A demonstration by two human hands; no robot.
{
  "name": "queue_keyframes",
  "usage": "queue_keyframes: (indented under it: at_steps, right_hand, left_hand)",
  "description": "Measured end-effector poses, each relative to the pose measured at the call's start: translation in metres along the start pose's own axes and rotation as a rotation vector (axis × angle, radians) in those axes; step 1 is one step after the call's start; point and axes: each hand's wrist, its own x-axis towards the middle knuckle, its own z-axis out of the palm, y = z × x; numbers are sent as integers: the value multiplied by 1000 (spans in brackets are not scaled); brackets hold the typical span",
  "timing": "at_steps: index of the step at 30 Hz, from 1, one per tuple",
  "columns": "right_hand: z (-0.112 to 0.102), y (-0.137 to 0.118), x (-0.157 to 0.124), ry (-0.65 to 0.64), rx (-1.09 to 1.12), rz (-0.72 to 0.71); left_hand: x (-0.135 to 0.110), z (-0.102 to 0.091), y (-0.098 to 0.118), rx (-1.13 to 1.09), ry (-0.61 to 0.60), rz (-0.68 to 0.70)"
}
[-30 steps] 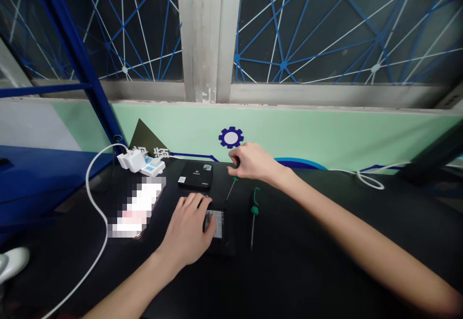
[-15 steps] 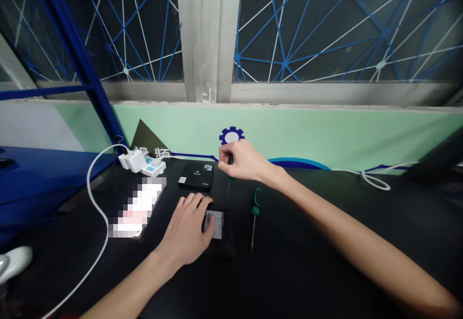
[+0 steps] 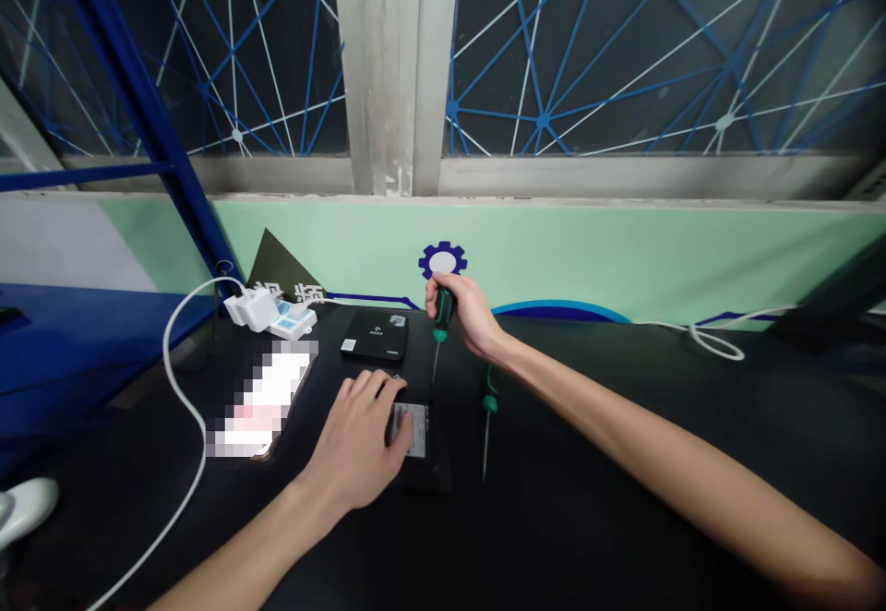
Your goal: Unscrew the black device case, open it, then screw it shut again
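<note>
My right hand point(image 3: 462, 311) is wrapped round the green-and-black handle of a screwdriver point(image 3: 441, 316). Its thin shaft points down, and the tip is at the far edge of a flat black box with a white label point(image 3: 419, 426); whether it touches is too dark to tell. My left hand point(image 3: 364, 440) rests over the left side of that box, holding it, with the thumb on the label and the fingers bent past its far left corner. To the right of the box lies a second green-handled screwdriver point(image 3: 488, 408), its shaft towards me.
A second black box point(image 3: 375, 337) lies behind my left hand. At left are a phone point(image 3: 267, 403) with a blurred screen, a white power strip point(image 3: 294, 320) with a plug, and a white cable point(image 3: 186, 389). A white rounded object point(image 3: 31, 508) stands at the left edge.
My right hand has turned and shifted slightly, so the screwdriver handle now shows more fully along its side. My left hand and the labelled box have stayed put.
</note>
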Motion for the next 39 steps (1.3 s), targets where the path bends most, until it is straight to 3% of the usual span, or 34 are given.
queue_keyframes:
  at_steps: [3,6,9,17,24,39]
  right_hand:
    - [4,2,-3,18,240,119]
    - [5,2,-4,-93,490,275]
    - [5,3,-5,-141,615,324]
    - [4,11,-3,89,653,315]
    - [1,16,1,232,761,487]
    - [-12,32,7,190,869,767]
  left_hand:
    - [-1,0,-1,-13,1,-3]
    - [-2,1,-2,-38,17,-9]
    - [-1,2,-2,-48,27,-22]
    - [0,3,-5,-101,11,-18]
    - [-1,-1,-4,-141,62,5]
    - [-3,-5,-3,-137,81,71]
